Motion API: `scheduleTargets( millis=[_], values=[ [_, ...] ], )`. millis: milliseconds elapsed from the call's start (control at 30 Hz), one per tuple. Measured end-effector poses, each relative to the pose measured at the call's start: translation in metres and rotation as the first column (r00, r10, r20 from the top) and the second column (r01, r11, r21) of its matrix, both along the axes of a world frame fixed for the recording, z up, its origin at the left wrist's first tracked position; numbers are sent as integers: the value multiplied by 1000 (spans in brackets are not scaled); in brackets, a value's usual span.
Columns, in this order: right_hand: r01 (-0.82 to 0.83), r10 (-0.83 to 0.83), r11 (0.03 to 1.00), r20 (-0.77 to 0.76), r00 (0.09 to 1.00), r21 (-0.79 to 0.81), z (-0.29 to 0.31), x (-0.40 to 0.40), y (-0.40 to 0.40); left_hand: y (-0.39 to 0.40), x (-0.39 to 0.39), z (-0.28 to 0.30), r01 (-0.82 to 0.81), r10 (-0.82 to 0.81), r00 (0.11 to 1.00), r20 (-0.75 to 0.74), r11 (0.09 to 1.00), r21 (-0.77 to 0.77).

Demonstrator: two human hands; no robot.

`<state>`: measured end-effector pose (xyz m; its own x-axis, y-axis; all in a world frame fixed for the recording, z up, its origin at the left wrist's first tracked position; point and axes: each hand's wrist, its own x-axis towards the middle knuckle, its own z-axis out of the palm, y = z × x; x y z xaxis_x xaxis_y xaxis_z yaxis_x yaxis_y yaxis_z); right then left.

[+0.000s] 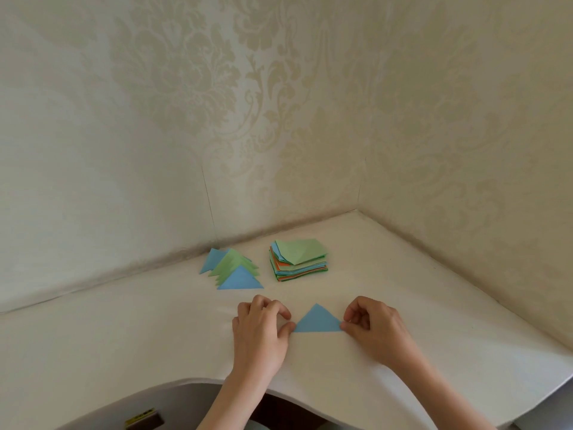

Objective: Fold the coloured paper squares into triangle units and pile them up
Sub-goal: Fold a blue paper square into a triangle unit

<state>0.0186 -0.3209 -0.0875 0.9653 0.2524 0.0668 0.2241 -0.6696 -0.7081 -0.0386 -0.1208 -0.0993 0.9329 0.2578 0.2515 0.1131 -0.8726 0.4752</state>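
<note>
Cream worktop (403,290) set into a corner of damask-patterned wallpaper (217,88); no legible writing. Blue folded triangle (317,320) lies flat near the front edge. Left hand (263,328) pinches its left corner between thumb and curled fingers; right hand (372,328) pinches its right corner likewise. Behind: fanned pile of triangles (231,270), blue and green, beside the stack of paper squares (299,260).

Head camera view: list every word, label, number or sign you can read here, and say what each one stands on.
No text can be read anywhere in this view.
Yellow label on a dark object under the table edge: it has dark marks, too small and blurred to read.
Blue triangle, pile of triangles, stack of squares: plain coloured paper, no print.
Wallpaper: ornament only, no lettering.
</note>
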Motion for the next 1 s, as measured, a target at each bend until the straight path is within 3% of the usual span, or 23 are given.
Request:
scheduleTargets(
  millis=[233, 367, 467, 600, 733, 833, 1000],
  values=[
    [-3, 1, 1000, 55, 999, 25, -4, -6, 2, -29, 2, 7, 72, -72, 996, 56, 997, -6],
    [-1, 0, 1000, 66, 998, 3, -7, -4, 3, -42, 8, 11, 59, -59, 998, -11, 998, -9],
    [-20, 22, 999, 51, 998, -46, -6, -2, 3, -40, 14, 11, 63, -73, 994, -75, 990, -125],
    [-13, 18, 993, 39, 999, -121, 11, 16, 8, -25, 19, 15, 99, -111, 993, -51, 976, -196],
    [46, -37, 998, 221, 975, -36, 30, 42, 30, 19, 24, 16, -3, 17, 998, 55, 971, -240],
    [25, -7, 998, 304, 953, -56, 29, 63, 57, 56, 31, 18, -110, 143, 985, 98, 952, -284],
    [-44, 138, 965, 360, 923, -258, 17, 85, 92, 91, 36, 14, -161, 190, 978, 92, 953, -256]
  ],
)
